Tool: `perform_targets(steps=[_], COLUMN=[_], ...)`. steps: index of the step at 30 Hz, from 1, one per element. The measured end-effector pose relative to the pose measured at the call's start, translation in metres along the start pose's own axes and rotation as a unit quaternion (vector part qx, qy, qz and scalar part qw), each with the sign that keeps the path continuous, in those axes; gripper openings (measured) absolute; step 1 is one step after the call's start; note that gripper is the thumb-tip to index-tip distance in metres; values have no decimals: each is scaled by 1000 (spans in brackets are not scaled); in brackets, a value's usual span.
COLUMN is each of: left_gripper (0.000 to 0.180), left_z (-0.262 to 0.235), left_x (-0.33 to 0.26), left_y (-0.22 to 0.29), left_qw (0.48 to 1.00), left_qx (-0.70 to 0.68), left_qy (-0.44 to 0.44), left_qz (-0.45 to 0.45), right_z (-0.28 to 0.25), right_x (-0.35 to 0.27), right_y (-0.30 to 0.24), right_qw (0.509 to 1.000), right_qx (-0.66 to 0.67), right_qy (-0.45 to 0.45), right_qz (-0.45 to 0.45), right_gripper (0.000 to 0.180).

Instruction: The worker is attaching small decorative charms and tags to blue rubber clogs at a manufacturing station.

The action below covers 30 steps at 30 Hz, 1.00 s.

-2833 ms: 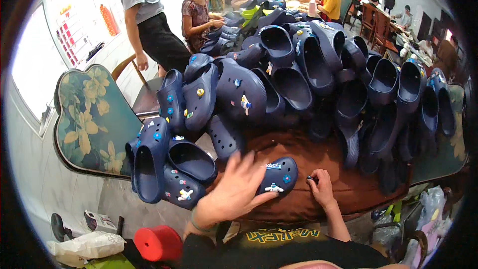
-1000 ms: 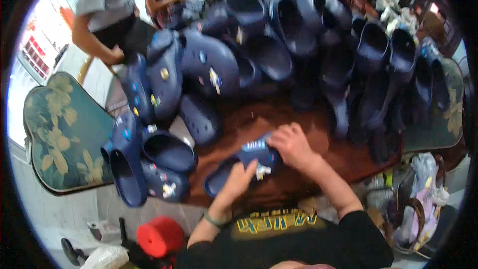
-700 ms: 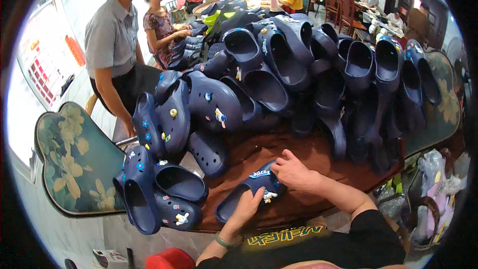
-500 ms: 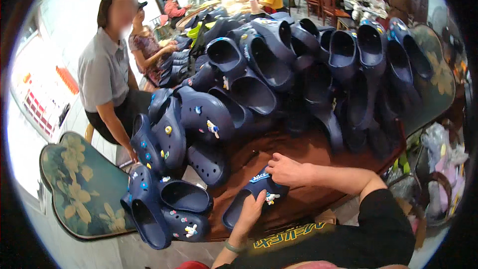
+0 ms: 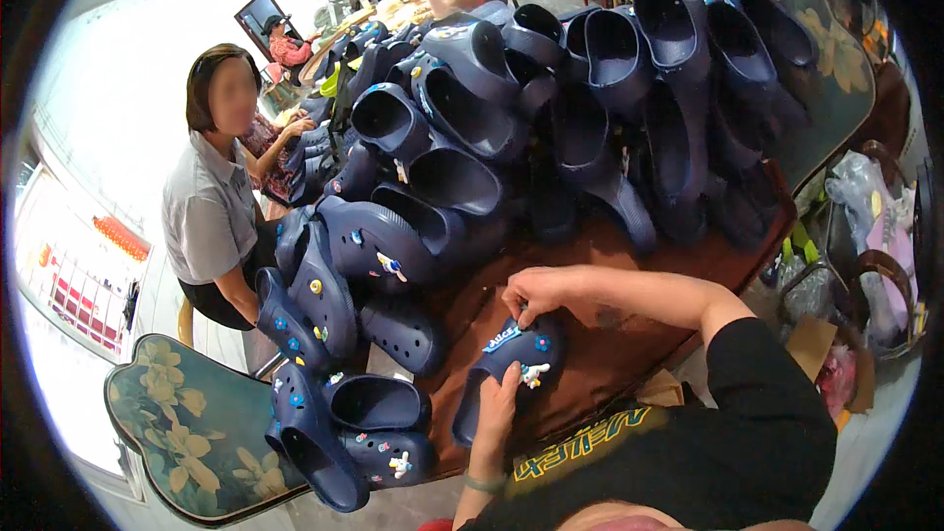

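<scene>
A navy clog (image 5: 553, 359) with holes lies on the reddish-brown surface before me, its toe pointing away. On its upper are a blue letter charm (image 5: 500, 339), a flower charm (image 5: 542, 343) and a white character charm (image 5: 534, 375). My left hand (image 5: 499, 401) grips the clog by the side of its opening, thumb on the upper. Over the toe, my right hand (image 5: 539, 293) is closed in a pinch, fingertips beside the letter charm. Whatever sits between those fingertips is too small to make out.
Navy clogs (image 5: 462, 182) are heaped along the far side, and several more (image 5: 379, 403) lie to my left. A person in a grey shirt (image 5: 206, 206) sits at the far left. Plastic bags (image 5: 865, 192) fill the right side, near a floral chair back (image 5: 197, 433).
The whole view has shifted. My right hand has drawn back toward the toe tip, uncovering the flower charm. My left hand keeps its grip on the clog.
</scene>
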State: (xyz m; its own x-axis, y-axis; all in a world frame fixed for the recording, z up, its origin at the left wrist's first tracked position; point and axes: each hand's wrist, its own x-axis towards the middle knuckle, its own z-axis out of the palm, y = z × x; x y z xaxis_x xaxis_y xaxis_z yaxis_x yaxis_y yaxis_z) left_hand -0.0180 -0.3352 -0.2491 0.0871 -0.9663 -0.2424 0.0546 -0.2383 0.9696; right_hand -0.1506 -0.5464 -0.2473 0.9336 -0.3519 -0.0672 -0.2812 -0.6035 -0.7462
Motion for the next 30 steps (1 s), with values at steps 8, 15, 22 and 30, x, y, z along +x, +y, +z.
perform_targets(steps=[8,15,22,30], left_gripper=[31,29,27,28], left_z=[-1,0,3,1], left_x=[1,-1,1,-2], left_y=[-1,4,4,3], left_qw=[999,1000,999,998], left_qx=[17,3,-25,-44], left_qy=[18,-1,-23,-6], left_qz=[39,21,24,33], right_z=[-23,-14,-11,29], right_x=[63,75,65,-31], right_y=[-14,-41,7,-20], right_qw=[927,905,947,947], right_qx=[-51,-184,-133,-198], right_qy=[-322,-365,-289,215], right_qz=[184,113,34,-133], right_gripper=[29,41,44,11])
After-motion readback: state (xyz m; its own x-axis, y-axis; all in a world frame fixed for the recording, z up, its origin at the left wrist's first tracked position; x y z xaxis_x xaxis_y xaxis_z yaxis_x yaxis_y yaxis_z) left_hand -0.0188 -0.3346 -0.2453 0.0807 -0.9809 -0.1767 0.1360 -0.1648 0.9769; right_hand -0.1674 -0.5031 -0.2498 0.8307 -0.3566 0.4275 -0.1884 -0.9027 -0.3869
